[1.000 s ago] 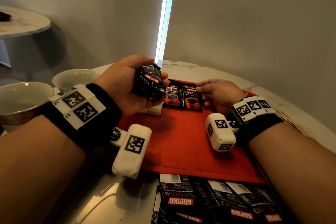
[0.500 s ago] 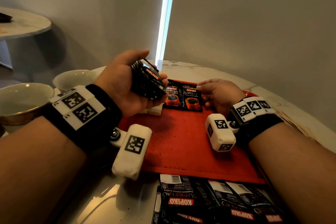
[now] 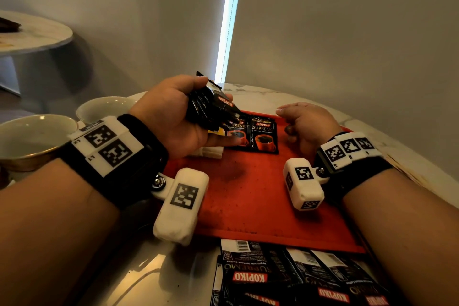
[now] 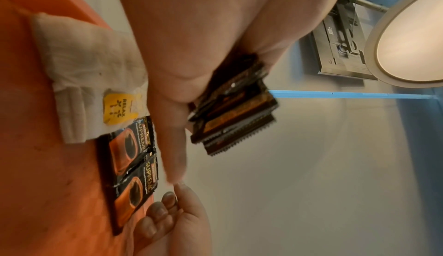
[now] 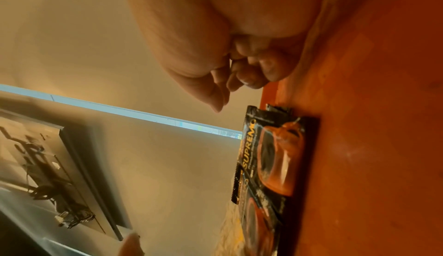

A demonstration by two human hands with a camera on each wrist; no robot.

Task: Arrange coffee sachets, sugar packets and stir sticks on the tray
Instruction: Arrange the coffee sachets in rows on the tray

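Note:
A red tray (image 3: 248, 196) lies on the marble table. Two black coffee sachets (image 3: 263, 135) lie side by side at its far edge, the left one partly behind my left hand (image 3: 173, 117). That hand grips a stack of black sachets (image 3: 211, 104) above the tray's far left corner, edges fanned out in the left wrist view (image 4: 235, 112). White packets (image 4: 84, 82) with a yellow tag lie left of the placed sachets (image 4: 134, 156). My right hand (image 3: 305, 124) rests on the tray just right of the sachets (image 5: 271, 156), fingers (image 5: 239, 74) curled in and holding nothing.
A strip of several joined black sachets (image 3: 285, 278) lies on the table in front of the tray's near edge. Two pale bowls (image 3: 29, 136) stand at the left. A wall is close behind the table, and a second round table (image 3: 32, 35) stands far left.
My left hand has lifted and tilted the sachet stack a little higher. My right hand has drawn back slightly to the right of the placed sachets.

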